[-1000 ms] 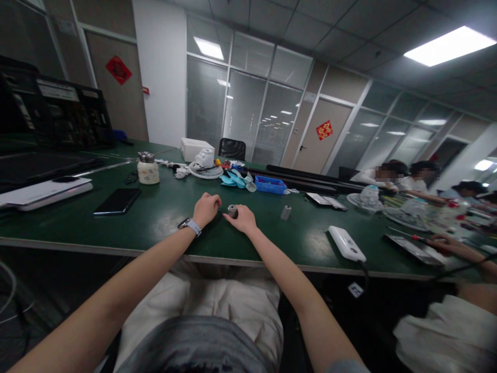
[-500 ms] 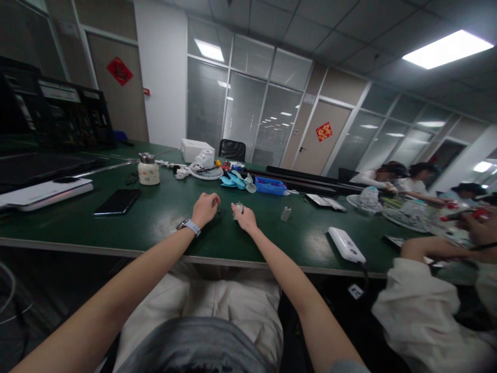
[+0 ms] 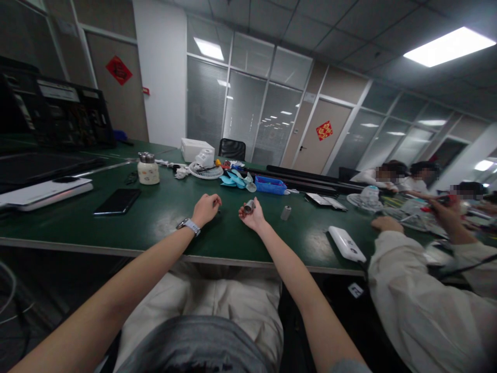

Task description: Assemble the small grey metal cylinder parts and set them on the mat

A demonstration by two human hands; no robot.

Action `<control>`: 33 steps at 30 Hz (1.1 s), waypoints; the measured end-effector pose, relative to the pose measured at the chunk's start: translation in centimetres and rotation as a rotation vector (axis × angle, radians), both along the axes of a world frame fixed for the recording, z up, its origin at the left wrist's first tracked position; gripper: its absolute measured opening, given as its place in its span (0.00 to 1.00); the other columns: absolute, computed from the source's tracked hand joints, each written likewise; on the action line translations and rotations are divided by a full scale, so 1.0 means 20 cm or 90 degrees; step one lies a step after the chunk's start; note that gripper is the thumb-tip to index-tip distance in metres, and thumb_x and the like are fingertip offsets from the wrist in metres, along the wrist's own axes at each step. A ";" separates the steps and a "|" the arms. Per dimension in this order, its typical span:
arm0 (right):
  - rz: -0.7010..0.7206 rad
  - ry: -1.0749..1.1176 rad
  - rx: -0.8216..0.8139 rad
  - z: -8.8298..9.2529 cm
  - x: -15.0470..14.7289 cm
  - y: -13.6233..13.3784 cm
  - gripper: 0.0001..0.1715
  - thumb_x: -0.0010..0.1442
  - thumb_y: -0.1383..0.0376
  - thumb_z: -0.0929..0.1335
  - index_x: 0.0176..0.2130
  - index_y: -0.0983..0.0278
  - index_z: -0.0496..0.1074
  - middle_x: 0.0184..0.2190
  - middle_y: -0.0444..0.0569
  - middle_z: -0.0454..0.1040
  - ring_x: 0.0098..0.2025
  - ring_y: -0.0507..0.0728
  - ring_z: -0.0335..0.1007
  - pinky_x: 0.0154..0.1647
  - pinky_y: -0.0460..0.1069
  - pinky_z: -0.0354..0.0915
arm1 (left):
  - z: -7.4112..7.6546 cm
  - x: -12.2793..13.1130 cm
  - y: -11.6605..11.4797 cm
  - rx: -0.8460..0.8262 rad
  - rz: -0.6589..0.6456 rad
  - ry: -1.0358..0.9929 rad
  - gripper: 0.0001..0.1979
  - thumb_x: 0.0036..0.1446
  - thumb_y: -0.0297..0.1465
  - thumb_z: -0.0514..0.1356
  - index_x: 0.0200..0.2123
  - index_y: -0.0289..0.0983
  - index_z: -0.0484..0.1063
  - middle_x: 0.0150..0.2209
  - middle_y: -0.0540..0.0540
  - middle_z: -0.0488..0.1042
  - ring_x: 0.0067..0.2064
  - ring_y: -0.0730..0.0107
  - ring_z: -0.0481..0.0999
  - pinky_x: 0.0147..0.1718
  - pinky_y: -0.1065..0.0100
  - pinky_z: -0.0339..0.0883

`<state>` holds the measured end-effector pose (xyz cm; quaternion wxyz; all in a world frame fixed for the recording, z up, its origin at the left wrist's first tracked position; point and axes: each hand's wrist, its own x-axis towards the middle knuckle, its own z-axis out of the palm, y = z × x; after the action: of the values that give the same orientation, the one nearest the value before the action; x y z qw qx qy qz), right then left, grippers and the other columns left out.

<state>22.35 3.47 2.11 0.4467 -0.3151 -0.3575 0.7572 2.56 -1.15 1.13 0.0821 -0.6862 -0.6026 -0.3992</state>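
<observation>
My right hand (image 3: 255, 218) is turned partly palm up, its fingers around a small silver metal cylinder (image 3: 249, 206). One end of this cylinder faces me and looks dark and hollow. To its left, my left hand (image 3: 206, 209), with a watch at the wrist, is over the table with the fingers curled in. A tiny dark bit shows by its fingertips, too small to name. Right of my right hand, a second silver metal cylinder (image 3: 286, 212) stands upright on the green table (image 3: 233, 243).
Light blue fan blades (image 3: 234, 178), a white fan grille (image 3: 205, 171) and a blue basket (image 3: 271, 185) lie beyond my hands. A phone (image 3: 117, 201) and a cream bottle (image 3: 148, 170) are left; a white power strip (image 3: 345, 243) is right. A co-worker's sleeve (image 3: 404, 280) reaches in at right.
My right hand has moved slightly right and rolled palm up, turning the cylinder's hollow end towards me. My left hand has hardly moved. The co-worker's arms at right have shifted.
</observation>
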 end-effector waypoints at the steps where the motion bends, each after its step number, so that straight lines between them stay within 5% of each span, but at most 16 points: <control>1: 0.005 0.016 -0.018 0.00 0.00 0.00 0.28 0.65 0.47 0.51 0.30 0.63 0.63 0.21 0.46 0.69 0.23 0.53 0.68 0.24 0.45 0.62 | 0.00 0.00 0.00 -0.003 0.003 0.000 0.07 0.55 0.27 0.54 0.32 0.40 0.71 0.28 0.46 0.72 0.38 0.61 0.69 0.34 0.66 0.62; 9: -0.008 0.070 -0.085 0.02 -0.01 -0.03 0.25 0.65 0.50 0.54 0.35 0.65 0.65 0.24 0.50 0.73 0.25 0.54 0.70 0.23 0.45 0.64 | 0.00 0.00 0.00 -0.022 0.003 -0.014 0.07 0.55 0.28 0.54 0.32 0.40 0.72 0.28 0.47 0.72 0.36 0.62 0.70 0.34 0.66 0.61; 33: 0.054 0.094 -0.037 0.00 -0.02 -0.01 0.23 0.66 0.55 0.52 0.44 0.68 0.64 0.33 0.59 0.76 0.27 0.57 0.71 0.21 0.48 0.66 | 0.00 0.02 -0.01 -0.033 -0.063 -0.014 0.08 0.53 0.28 0.54 0.31 0.39 0.73 0.26 0.49 0.74 0.29 0.66 0.72 0.27 0.69 0.58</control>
<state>22.04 3.28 2.06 0.4303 -0.2559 -0.3145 0.8065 2.91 -1.26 1.22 0.0377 -0.7126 -0.5787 -0.3948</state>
